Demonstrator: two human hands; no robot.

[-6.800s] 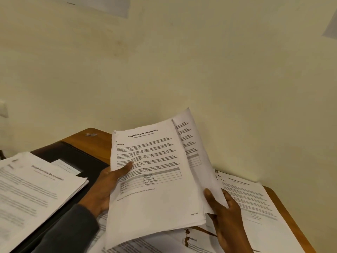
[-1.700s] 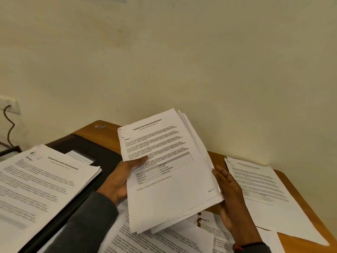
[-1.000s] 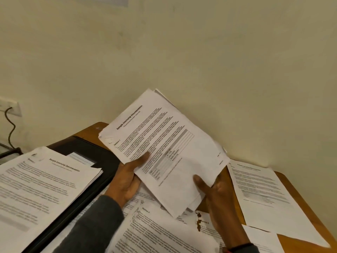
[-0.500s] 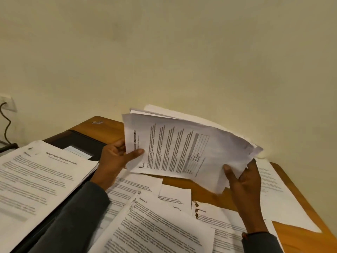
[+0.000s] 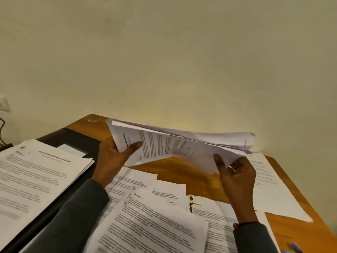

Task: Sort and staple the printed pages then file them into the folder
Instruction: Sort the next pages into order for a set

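Note:
A sheaf of printed pages (image 5: pixel 175 147) is held sideways and nearly flat above the wooden desk (image 5: pixel 180 172). My left hand (image 5: pixel 113 159) grips its left end, thumb on top over the title. My right hand (image 5: pixel 237 176) pinches its right lower corner, where the sheets fan apart. An open black folder (image 5: pixel 76 141) lies at the left, with a stack of printed pages (image 5: pixel 38 172) resting on it. No stapler is visible.
Loose printed sheets (image 5: pixel 149 221) cover the near desk, one with brown stains (image 5: pixel 190 203) along its edge. Another sheet (image 5: pixel 269 187) lies at the right. A pale wall stands close behind the desk. A wall socket (image 5: pixel 3 105) and cable sit at far left.
The sheaf has turned from upright facing me to sideways, then tipped down almost flat over the desk. Both hands kept hold and moved with it.

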